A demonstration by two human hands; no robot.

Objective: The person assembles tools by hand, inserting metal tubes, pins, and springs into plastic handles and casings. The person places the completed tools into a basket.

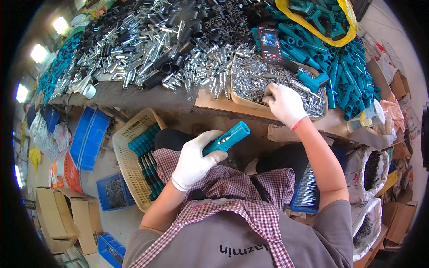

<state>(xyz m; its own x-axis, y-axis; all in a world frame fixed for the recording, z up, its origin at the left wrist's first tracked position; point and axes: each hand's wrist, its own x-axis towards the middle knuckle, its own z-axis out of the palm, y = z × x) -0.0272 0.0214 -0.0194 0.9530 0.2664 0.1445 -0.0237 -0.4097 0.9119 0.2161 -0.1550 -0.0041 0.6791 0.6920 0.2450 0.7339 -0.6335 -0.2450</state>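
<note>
My left hand (193, 164), in a white glove, is wrapped round a teal plastic tube (235, 135) above my lap. The tube's open end tilts up and to the right, and a bit of metal shows in a slot on its side. My right hand (286, 105), also gloved in white, is over the front of a shallow tray (245, 102) filled with small metal parts (251, 77). Its fingers are bent together at the parts; whatever they grip is hidden. Right of that hand, a teal pistol-shaped piece (313, 82) lies across the tray.
Metal tubes (134, 58) heap across the bench's left, springs (225, 27) at the back. A phone (270, 44) stands behind the tray; teal tubes (351, 80) pile to its right. A cream basket (129, 176) of teal assemblies stands left of my lap, a blue bin (308, 201) of metal rods right.
</note>
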